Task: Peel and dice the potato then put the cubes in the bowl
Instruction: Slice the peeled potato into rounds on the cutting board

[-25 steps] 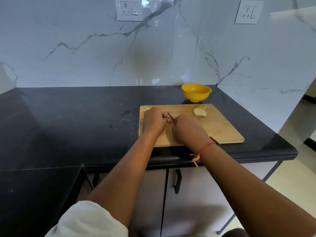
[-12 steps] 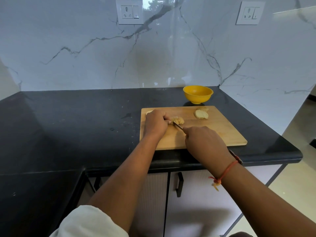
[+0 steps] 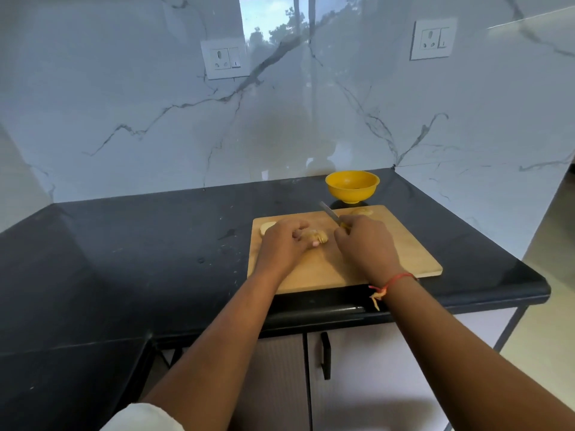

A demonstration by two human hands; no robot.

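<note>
Knife (image 3: 329, 213) has lifted away from sliced potato (image 3: 319, 237).

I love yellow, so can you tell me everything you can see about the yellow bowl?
The bowl is bright yellow, round and smooth, and looks like plastic. It has a wide open rim and a small foot underneath. It stands upright on the black counter, just behind the far edge of the wooden cutting board and close to the marble wall. The part of its inside that shows looks empty. Nothing but the counter touches it.
</note>
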